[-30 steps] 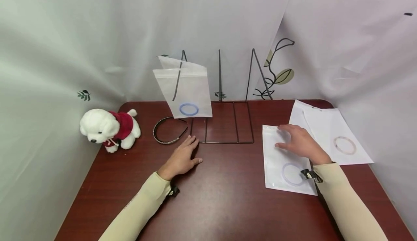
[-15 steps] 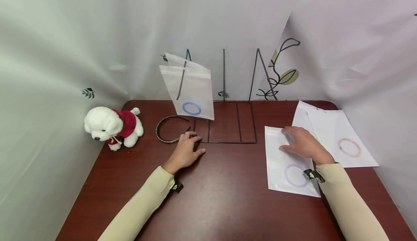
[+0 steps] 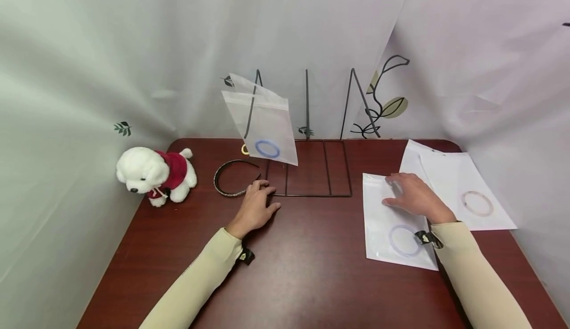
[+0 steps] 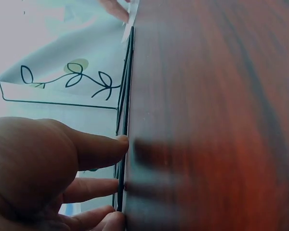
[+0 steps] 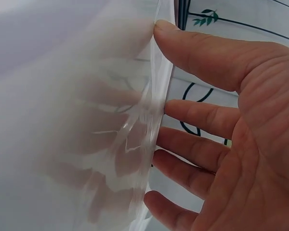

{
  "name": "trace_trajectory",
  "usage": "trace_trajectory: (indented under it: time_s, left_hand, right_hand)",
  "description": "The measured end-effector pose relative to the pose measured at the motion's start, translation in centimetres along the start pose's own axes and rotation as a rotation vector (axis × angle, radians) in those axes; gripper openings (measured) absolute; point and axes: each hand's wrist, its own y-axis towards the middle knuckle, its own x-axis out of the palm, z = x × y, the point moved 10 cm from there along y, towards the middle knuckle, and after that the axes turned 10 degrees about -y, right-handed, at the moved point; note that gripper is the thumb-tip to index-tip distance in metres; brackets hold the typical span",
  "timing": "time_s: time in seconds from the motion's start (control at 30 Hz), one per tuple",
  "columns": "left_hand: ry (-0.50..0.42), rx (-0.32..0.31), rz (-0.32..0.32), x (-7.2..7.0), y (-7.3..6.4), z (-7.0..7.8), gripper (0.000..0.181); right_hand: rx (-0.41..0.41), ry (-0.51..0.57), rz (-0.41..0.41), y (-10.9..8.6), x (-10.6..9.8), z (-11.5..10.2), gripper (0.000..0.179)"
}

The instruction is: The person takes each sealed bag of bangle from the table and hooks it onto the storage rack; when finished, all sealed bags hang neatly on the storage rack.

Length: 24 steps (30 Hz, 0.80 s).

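Pinch lower-right bag near its edge with loose, released right grip, steadying centre rack with likewise released left grip.

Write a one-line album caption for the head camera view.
Left hand at a wire rack, right hand on a white pouch, plush dog at left.

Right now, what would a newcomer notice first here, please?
Probably the white plush dog in its red top, at left on the table. Next comes the bag with a blue ring, leaning at the left of the wire rack. The right hand, touching a flat bag at right, follows.
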Motion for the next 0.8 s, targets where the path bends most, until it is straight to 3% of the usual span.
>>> trace_trajectory:
  time_s: [0.13,0.43,0.63,0.8]
  left_hand:
    - [0.018,-0.007,-0.024,0.1,-0.3,0.0,0.056]
    - [0.115,-0.009,-0.162,1.0,-1.9,0.6,0.078]
    - [0.080,-0.021,-0.194,1.4,-2.6,0.5,0.081]
    - [0.077,-0.018,-0.198,1.4,-2.5,0.5,0.080]
  right_hand:
    - [-0.001,0.013,0.005,0.0,0.1,0.1,0.070]
    - [-0.002,-0.001,0.000,0.0,0.0,0.2,0.071]
    - [0.031,-0.032,-0.017,0.0,0.0,0.5,0.078]
    - [0.030,-0.027,0.042,0.2,-0.5,0.9,0.068]
